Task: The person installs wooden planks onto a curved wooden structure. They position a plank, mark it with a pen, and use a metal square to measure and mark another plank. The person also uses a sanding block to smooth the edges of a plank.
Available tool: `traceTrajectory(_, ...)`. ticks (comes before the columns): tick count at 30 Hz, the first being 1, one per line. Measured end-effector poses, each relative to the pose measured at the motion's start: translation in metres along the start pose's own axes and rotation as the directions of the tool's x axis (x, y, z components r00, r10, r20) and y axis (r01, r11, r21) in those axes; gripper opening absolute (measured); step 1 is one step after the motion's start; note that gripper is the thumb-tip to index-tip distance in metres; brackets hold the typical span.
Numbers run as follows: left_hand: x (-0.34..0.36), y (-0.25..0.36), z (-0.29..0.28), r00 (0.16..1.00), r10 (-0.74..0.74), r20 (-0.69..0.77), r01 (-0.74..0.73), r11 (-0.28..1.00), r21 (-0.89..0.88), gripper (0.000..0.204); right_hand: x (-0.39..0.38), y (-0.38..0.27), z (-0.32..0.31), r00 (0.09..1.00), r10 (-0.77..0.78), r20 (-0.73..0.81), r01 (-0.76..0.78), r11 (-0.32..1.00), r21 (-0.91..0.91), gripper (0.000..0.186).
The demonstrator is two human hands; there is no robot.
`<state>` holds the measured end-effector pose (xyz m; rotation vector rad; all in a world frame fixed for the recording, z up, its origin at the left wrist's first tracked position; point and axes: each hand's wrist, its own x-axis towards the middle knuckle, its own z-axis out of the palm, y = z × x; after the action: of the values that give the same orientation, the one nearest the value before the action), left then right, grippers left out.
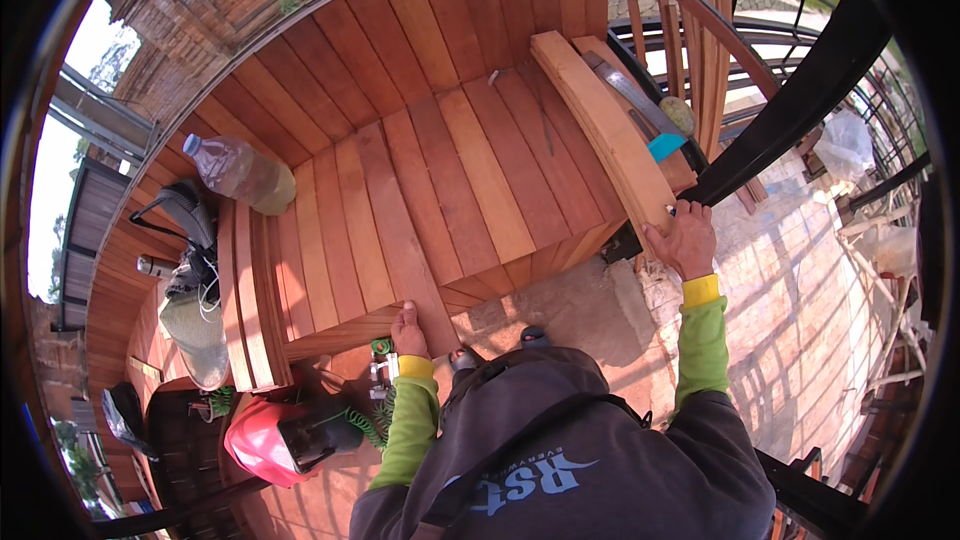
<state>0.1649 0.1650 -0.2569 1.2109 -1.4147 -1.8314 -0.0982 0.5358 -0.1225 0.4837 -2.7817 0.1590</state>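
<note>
A slatted bench of reddish wood (505, 185) curves in front of me. One loose board (405, 240) lies across its seat, its near end jutting past the front edge. My left hand (408, 335) is closed on that end, thumb on the board's edge; its other fingers are partly hidden. At the bench's right end, a thick pale plank (610, 140) rests lengthwise. My right hand (688, 245) grips its near end, thumb on one side and fingers on the other. Just right of this plank lies a handsaw (630, 95) with a turquoise handle (664, 146).
Stacked boards (250, 290) stand on the seat's left part, beside a large plastic bottle (240, 175) and a cap (193, 335). Below are a red object (265, 440) and a coiled green hose (365, 427). A black metal post (790, 100) slants at right.
</note>
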Motion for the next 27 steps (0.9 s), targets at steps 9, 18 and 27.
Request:
traceTrajectory(9,0.025,0.01,-0.057,0.999,0.02,0.034,-0.025,0.988,0.155,0.04,0.011,-0.018,-0.027,0.995,0.092,0.049,-0.097,0.989,0.114,0.059)
traceTrajectory(18,0.03,0.004,-0.079,0.995,0.096,0.018,-0.097,0.984,0.146,0.038,-0.036,-0.074,-0.033,0.967,0.252,-0.046,-0.2,0.854,0.48,0.06)
traceTrajectory(27,-0.011,0.051,-0.059,0.926,0.365,-0.101,-0.258,0.803,0.537,0.035,-0.085,-0.129,-0.015,0.804,0.088,0.588,-0.571,-0.159,0.805,0.036)
